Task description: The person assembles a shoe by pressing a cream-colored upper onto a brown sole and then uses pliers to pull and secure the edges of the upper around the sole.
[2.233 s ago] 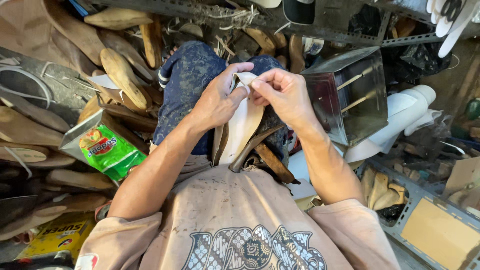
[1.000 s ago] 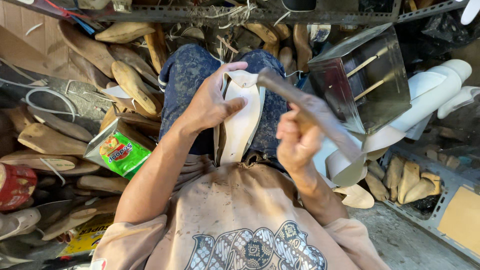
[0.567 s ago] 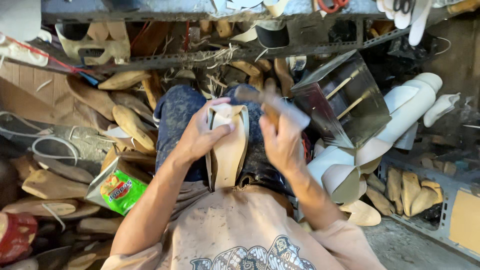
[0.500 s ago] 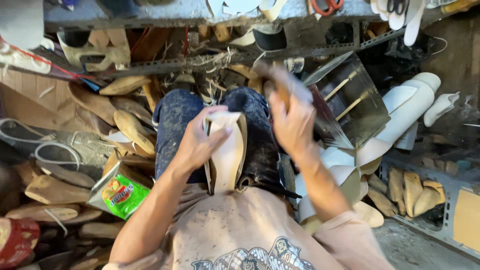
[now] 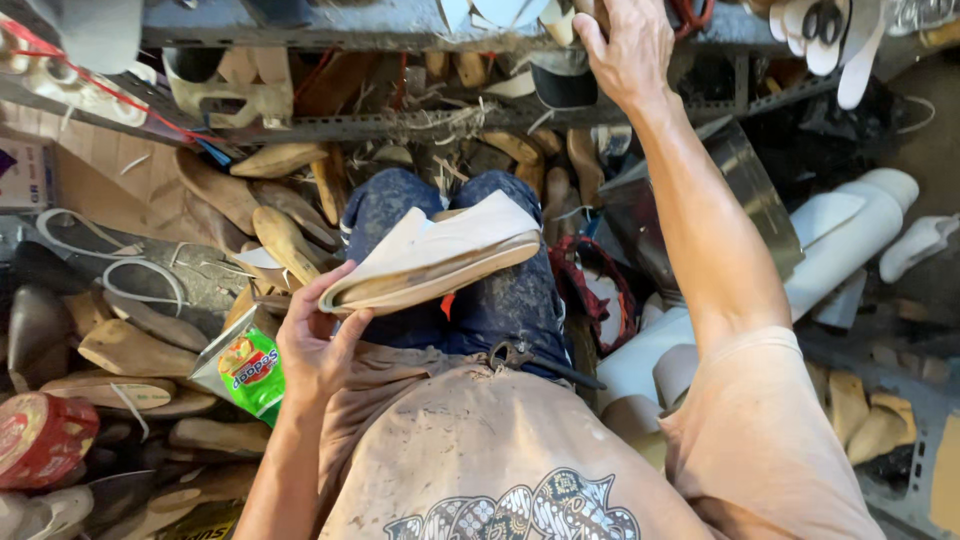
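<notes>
My left hand grips the end of a shoe, a white upper stretched over a tan wooden last. The shoe lies on its side above my lap, over blue stained trousers. My right hand is raised high to the metal shelf at the top. Its fingers curl over the shelf's edge near a brown object. Whether they hold anything is hidden. The hammer is out of sight.
Wooden lasts lie piled at the left beside a green snack packet and a red round tin. A metal box and white plastic forms stand at the right. Pliers rest on my lap.
My right hand, which swung a hammer at the shoe, has risen to the shelf. The left hand has turned the shoe from upright onto its side.
</notes>
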